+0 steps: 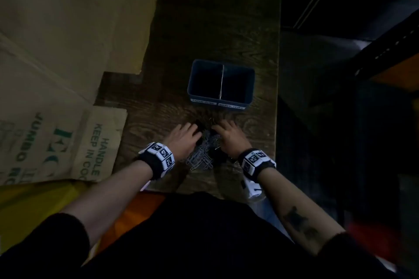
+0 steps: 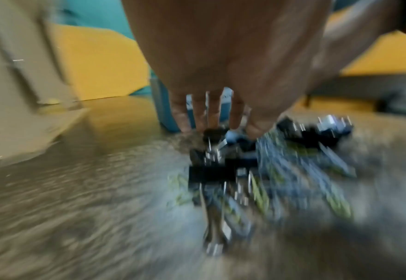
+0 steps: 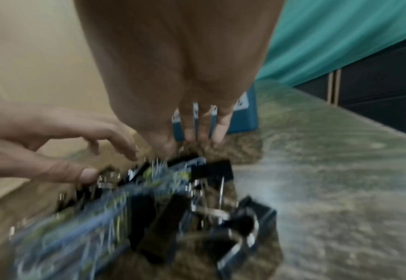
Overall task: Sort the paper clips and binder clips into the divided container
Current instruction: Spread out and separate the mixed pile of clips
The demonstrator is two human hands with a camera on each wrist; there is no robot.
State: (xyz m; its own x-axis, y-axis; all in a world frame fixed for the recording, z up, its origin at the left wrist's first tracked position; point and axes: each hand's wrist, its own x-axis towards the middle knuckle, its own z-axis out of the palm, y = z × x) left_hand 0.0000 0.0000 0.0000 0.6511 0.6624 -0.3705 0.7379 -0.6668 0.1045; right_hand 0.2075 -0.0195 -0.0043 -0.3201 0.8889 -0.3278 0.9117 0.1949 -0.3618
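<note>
A blue divided container point(image 1: 221, 84) with two white labels on its front stands on the wooden table point(image 1: 215, 29). Just in front of it lies a mixed pile of silver paper clips point(image 1: 200, 159) and black binder clips point(image 1: 214, 154). My left hand point(image 1: 192, 134) rests on the pile's left side and my right hand point(image 1: 221, 130) on its right side. Both hands have straight or relaxed fingers touching the clips. The left wrist view, blurred, shows the left fingers point(image 2: 211, 121) over a black binder clip point(image 2: 211, 174). In the right wrist view, the right fingers point(image 3: 190, 128) reach the pile's far end.
Large cardboard boxes point(image 1: 56, 51) stand along the table's left side, and a printed flap point(image 1: 97, 142) lies by my left wrist. The table's right edge point(image 1: 277, 97) runs close to the container, with dark shelving point(image 1: 385, 63) beyond it. The far half of the table is bare wood.
</note>
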